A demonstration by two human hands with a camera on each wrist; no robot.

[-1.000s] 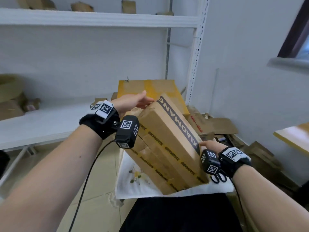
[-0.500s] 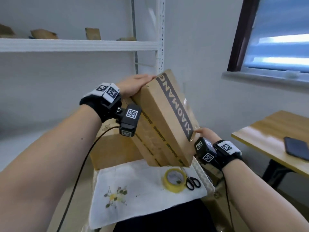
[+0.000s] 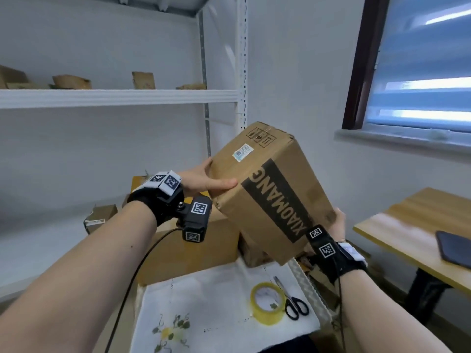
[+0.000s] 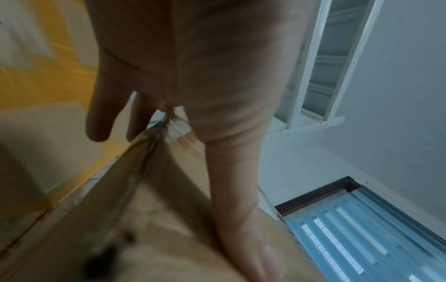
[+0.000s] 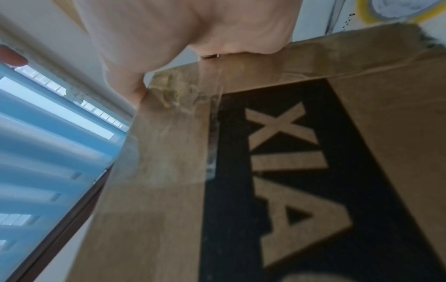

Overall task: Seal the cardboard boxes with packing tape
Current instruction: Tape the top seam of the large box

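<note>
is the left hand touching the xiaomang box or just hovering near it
Touching. The head view shows the left hand with its thumb lying flat on the cardboard box at its upper left corner, and the left wrist view shows the same thumb along the box face.

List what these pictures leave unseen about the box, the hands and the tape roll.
- Right hand: head view, its fingers hidden behind the cardboard box.
- Box's far faces: turned away in every view, so whether they are taped cannot be told.
- Small label: head view, print too small to read.
- Left hand: left wrist view, motion-blurred.
- Tape roll: right wrist view, cut off by the top edge.
</note>
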